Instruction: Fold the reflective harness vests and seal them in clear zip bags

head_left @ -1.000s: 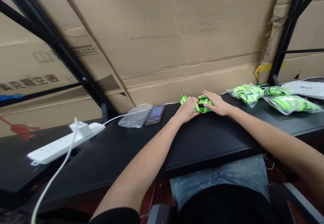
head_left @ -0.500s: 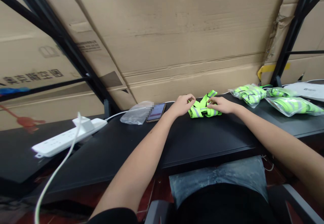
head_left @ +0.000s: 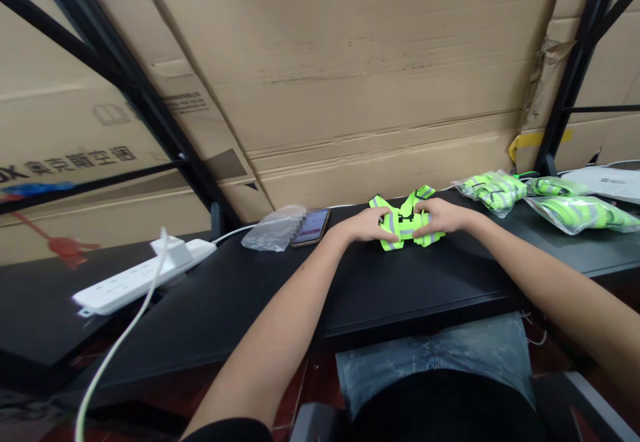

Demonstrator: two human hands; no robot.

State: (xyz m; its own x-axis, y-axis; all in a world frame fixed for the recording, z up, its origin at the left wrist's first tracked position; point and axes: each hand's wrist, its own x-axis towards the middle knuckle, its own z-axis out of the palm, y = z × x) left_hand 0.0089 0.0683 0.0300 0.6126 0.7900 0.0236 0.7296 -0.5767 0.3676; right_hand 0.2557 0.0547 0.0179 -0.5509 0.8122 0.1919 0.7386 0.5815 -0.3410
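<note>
A neon-yellow reflective vest (head_left: 407, 227) of straps with grey bands lies bunched on the black table (head_left: 395, 289). Its left side is gripped by my left hand (head_left: 373, 223), thumb on top and fingers curled around the straps. On the right side, my right hand (head_left: 437, 217) pinches the folded straps in the same way. Small black buckle parts show between the hands. Two strap ends stick up at the back, spread apart. The fingers hide part of the side straps.
To the left lie a phone (head_left: 311, 227), a clear plastic bag (head_left: 275, 229) and a white power strip (head_left: 143, 279) with a cable. Bagged neon vests (head_left: 493, 191) sit at the right, by a white packet (head_left: 607, 182). Behind stand a cardboard wall (head_left: 360, 62) and black metal posts (head_left: 570, 75).
Both hands have closed on the vest's sides; before, the left hand was loosely beside it. The straps now spread wider, with two ends up and the black buckle parts showing.
</note>
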